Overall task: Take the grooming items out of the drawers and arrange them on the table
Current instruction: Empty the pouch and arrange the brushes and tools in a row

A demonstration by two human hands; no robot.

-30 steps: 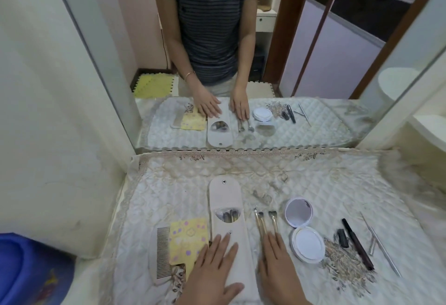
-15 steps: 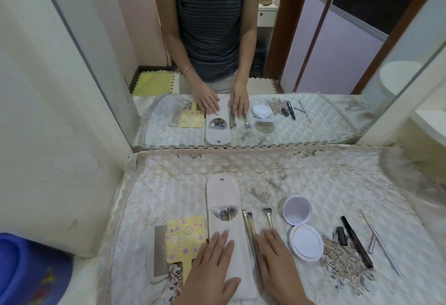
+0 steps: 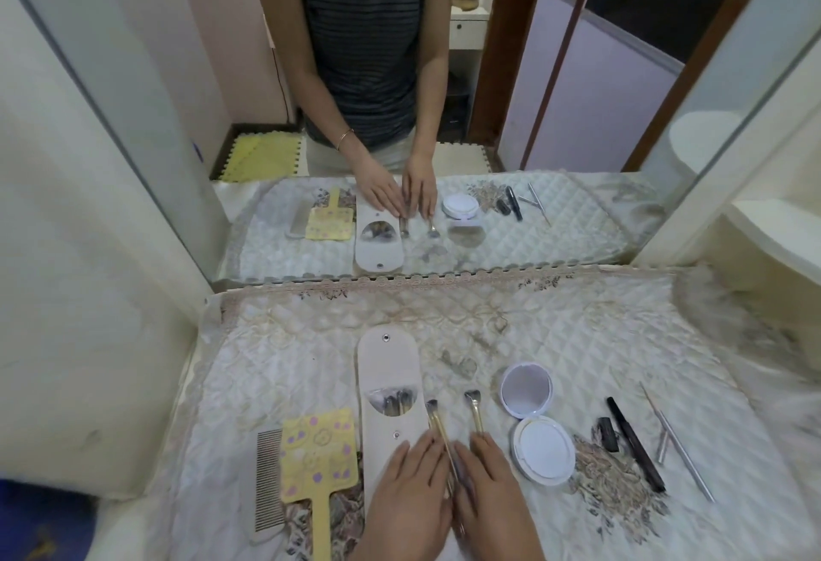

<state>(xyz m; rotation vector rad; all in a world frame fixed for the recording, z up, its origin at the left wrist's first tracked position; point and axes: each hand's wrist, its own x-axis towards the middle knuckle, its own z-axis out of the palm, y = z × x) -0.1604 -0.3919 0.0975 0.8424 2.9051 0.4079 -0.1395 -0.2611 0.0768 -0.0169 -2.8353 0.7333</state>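
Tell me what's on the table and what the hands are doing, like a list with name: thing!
Place: quilted table cover below a wall mirror
Left side: comb beside a yellow dotted paddle
Middle: brush pouch, brushes showing inside
Loose: left makeup brush, right makeup brush
Right side: open white compact, black pencil, metal tools
Left hand: flat on the pouch, beside the left brush
Right hand: fingertips on the right brush's handle

Left hand flat on brush pouch, right hand touching makeup brushes, open compact beside
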